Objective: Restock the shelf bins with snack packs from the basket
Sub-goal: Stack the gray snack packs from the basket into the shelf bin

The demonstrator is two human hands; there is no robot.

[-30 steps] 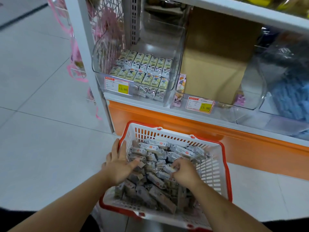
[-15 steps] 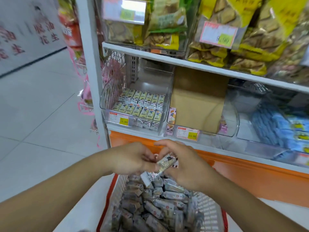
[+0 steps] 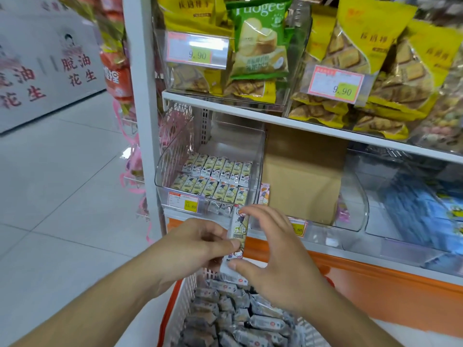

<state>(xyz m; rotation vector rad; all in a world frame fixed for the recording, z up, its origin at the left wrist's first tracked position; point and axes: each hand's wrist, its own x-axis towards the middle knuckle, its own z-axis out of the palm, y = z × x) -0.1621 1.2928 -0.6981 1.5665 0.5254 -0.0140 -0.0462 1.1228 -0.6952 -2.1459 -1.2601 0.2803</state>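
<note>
A small pale snack pack (image 3: 238, 232) with a cartoon figure stands upright between my hands, above the basket. My left hand (image 3: 200, 242) grips its lower half, thumb across the front. My right hand (image 3: 273, 254) pinches it end to end, a fingertip on its top and the thumb at its bottom. Below them the red-and-white basket (image 3: 184, 304) is full of several grey snack packs (image 3: 240, 319). Straight ahead on the low shelf, a clear bin (image 3: 259, 171) holds rows of matching packs (image 3: 215, 179) lying flat.
A brown cardboard box (image 3: 303, 171) sits in the clear bin to the right of the target bin. The upper shelf (image 3: 275, 118) carries yellow and green snack bags. A white shelf post (image 3: 140, 96) stands at left, with open tiled floor (image 3: 62, 196) beyond. An orange shelf base (image 3: 375, 296) runs low.
Both hands came up out of the basket carrying one snack pack, and it has been turned from tilted to upright. The view has risen toward the shelf.
</note>
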